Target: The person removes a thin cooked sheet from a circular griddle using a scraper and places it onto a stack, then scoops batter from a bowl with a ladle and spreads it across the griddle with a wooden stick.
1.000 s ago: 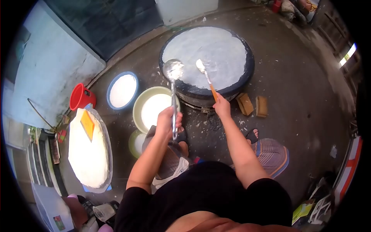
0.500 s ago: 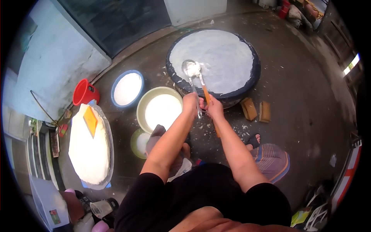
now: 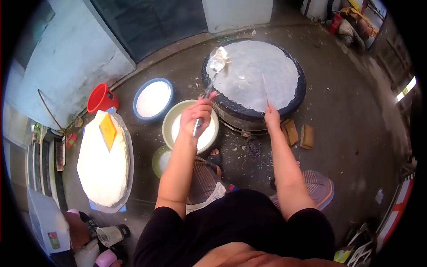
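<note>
A single wide head view looks forward and steeply down from close above the shirt (image 3: 231, 218), with the griddle (image 3: 242, 108) farther ahead.

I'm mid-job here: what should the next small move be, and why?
Perhaps draw the left hand's ladle back over the pale green basin: it carries white paste and appears over the edge of the white layer on the round plate, so a drip might land there. The right hand grips only a thin tool.
</note>
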The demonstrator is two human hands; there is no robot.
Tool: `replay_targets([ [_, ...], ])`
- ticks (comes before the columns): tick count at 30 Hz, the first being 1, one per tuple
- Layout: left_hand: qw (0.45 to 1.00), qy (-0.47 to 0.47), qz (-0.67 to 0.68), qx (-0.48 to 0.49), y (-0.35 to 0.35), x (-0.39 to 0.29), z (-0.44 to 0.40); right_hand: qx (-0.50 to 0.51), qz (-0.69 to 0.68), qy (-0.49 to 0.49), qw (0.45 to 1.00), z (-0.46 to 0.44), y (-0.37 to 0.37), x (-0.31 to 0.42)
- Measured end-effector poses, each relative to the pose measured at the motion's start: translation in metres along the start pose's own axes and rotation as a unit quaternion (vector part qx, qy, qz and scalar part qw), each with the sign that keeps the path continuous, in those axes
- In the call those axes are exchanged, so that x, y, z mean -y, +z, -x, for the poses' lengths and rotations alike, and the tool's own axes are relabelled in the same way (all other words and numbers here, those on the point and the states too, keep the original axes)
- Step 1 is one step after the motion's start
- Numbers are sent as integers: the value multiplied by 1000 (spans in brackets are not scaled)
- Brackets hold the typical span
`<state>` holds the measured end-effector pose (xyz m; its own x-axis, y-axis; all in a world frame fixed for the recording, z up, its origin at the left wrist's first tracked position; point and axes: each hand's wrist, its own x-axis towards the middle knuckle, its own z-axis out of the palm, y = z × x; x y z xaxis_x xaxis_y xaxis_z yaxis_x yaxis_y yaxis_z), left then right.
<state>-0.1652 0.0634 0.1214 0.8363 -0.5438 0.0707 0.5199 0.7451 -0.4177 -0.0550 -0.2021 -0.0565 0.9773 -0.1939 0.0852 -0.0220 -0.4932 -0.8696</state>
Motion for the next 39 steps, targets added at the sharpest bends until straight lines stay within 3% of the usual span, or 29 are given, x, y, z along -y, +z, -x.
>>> replay_targets([
  [1,1000,0,0,2,1,-6,9,55,147,45,987,12,-2,12],
  [3,999,27,-28,-5,4,-18,31,124,77,-134,980,35,28,-21],
  [5,995,64,-80,-15,5,-29,60,305,9,-67,950,56,8,18],
  [6,988,102,-102,-52,5,-35,77,332,-10,-15,943,57,-1,26],
  [7,985,104,-123,-62,0,-44,94,279,-66,33,957,55,-5,23],
  [9,939,208,-185,-203,-13,-63,121,97,-107,67,987,37,2,-19],
  [10,939,210,-181,-204,-23,-70,134,56,-19,4,998,43,-9,-14],
  [11,918,219,-213,-253,-33,-78,145,76,26,-79,994,58,0,-17],
  [13,895,226,-243,-298,-57,-100,156,249,8,-137,959,93,2,-1],
  [15,867,216,-232,-385,-94,-123,166,363,110,-71,923,111,-12,38],
  [17,866,222,-224,-389,-138,-146,176,357,66,-47,931,107,-18,40],
  [19,865,222,-222,-391,-176,-160,185,237,43,8,971,97,-29,37],
  [21,746,262,-398,-466,-205,-160,183,187,50,-44,980,84,-42,23],
  [22,684,283,-374,-559,-160,-105,156,181,-2,-87,980,78,-50,22],
  [23,686,279,-375,-557,-170,-115,160,174,-54,-129,975,75,-57,22],
  [24,609,267,-451,-595,-187,-135,173,171,-51,-128,976,82,-70,41],
  [25,523,253,-520,-626,-196,-145,179,209,-181,-19,961,95,-88,77],
  [26,524,284,-502,-627,-163,-124,166,241,-308,89,916,102,-98,96],
  [28,560,349,-488,-572,-122,-115,144,264,-312,130,903,99,-96,62],
  [29,516,346,-581,-525,-122,-133,140,291,-314,172,887,96,-94,47],
  [30,466,339,-667,-472,-121,-150,135,285,-215,170,919,93,-94,41],
  [32,617,452,-537,-355,-38,-64,80,257,-287,148,911,100,-97,62],
  [33,653,444,-535,-299,-26,-54,64,224,-360,124,897,105,-99,78],
  [35,718,415,-513,-222,-10,-35,30,208,-369,118,898,106,-100,83],
  [37,767,360,-499,-180,0,-8,-3,257,-327,146,898,95,-97,52],
  [39,804,303,-489,-149,-8,5,-32,245,-283,119,920,99,-97,43],
])
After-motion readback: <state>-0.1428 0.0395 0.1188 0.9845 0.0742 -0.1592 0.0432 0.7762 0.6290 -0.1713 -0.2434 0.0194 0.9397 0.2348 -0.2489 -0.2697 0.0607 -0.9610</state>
